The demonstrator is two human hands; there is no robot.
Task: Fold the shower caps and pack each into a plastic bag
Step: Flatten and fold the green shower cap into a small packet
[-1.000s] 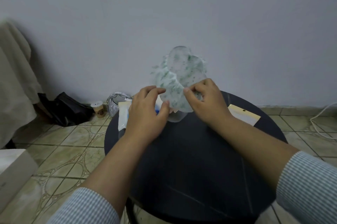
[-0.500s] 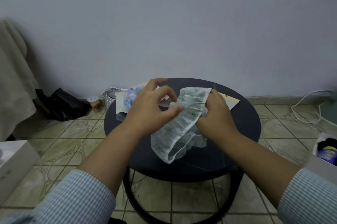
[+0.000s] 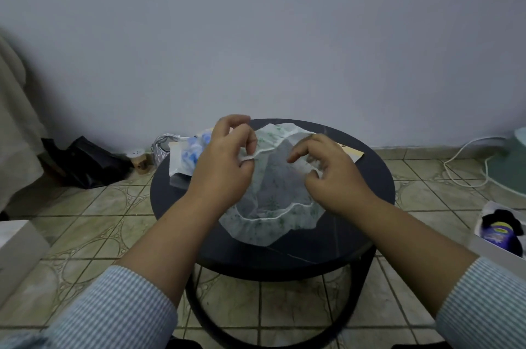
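A translucent white shower cap with green specks is spread open above the round black table, its elastic rim facing me. My left hand pinches the rim at the cap's left edge. My right hand grips the rim on the right side with curled fingers. The cap's lower part sags onto the tabletop. Behind my left hand lies a pile of plastic bags and a blue-patterned cap on the table's left edge.
A tan card lies at the table's far right. On the floor are a black bag, a small cup, a white cable, a white box at left and an open box with dark items at right.
The cap, bunched between both hands half a second ago, has been pulled apart and now hangs open. The view has tilted down since one second ago.
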